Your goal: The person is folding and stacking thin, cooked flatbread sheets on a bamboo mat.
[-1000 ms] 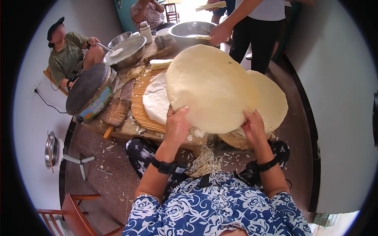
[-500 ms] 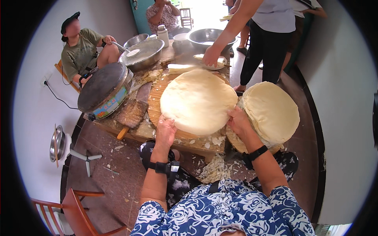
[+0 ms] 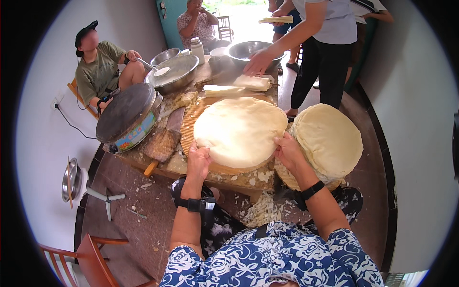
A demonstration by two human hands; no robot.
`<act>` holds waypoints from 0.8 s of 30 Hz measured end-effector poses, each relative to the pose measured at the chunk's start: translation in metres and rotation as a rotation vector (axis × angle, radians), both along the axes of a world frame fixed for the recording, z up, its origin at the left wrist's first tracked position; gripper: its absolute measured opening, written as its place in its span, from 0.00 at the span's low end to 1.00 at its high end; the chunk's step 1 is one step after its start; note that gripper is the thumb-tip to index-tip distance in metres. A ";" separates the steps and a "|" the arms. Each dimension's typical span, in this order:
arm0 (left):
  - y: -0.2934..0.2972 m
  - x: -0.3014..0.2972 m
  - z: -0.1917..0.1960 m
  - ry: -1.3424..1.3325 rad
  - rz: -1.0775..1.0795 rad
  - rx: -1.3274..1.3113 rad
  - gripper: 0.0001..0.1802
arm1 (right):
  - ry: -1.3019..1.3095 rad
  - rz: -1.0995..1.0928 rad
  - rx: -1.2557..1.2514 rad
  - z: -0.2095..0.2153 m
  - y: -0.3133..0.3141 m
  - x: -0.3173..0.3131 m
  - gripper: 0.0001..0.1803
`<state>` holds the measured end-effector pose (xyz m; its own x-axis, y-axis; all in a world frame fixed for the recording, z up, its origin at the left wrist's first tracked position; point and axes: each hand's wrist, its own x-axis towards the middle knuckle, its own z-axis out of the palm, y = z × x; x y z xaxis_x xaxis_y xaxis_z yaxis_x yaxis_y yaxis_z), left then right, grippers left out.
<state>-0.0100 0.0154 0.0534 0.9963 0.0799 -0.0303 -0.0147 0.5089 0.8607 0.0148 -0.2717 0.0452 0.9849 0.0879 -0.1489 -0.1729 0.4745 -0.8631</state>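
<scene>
Colourful printed label band (image 3: 135, 135) wrapping the side of the round dark griddle (image 3: 125, 111), at the table's left edge.

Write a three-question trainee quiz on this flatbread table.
1. True or false: both hands, the left hand and the right hand, grip the edge of the round flatbread.
2. What lies under that flatbread? A) round bamboo mat B) metal bowl C) bare floor
3. Fill in: the stack of flatbreads sits to the person's ____.

Key: 1 true; 2 A; 3 right.
</scene>
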 end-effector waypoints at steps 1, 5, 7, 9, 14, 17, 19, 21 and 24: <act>0.002 0.006 -0.005 -0.010 0.009 0.014 0.22 | -0.037 0.004 0.010 -0.003 0.001 0.005 0.19; 0.008 0.019 -0.021 0.082 0.063 0.089 0.20 | 0.014 -0.006 -0.023 -0.014 0.004 0.013 0.18; 0.007 0.016 -0.016 0.102 0.059 0.173 0.17 | 0.056 0.044 -0.229 -0.016 -0.005 0.015 0.17; 0.013 0.014 -0.014 0.119 0.063 0.256 0.13 | 0.059 0.019 -0.232 -0.014 -0.005 0.012 0.17; 0.014 0.019 -0.013 0.113 0.209 0.671 0.09 | 0.075 -0.023 -0.268 -0.012 -0.004 0.011 0.16; 0.006 0.023 -0.009 0.083 0.192 0.752 0.11 | 0.044 -0.058 -0.246 -0.005 -0.013 0.006 0.15; 0.022 0.030 -0.020 0.097 0.178 0.781 0.14 | 0.048 -0.101 -0.341 -0.005 -0.001 0.007 0.16; 0.031 0.032 -0.029 0.105 0.194 0.764 0.14 | 0.105 -0.083 -0.464 0.005 0.009 0.004 0.17; 0.017 0.028 -0.007 0.125 0.161 0.667 0.14 | 0.049 -0.102 -0.493 -0.003 -0.005 0.008 0.20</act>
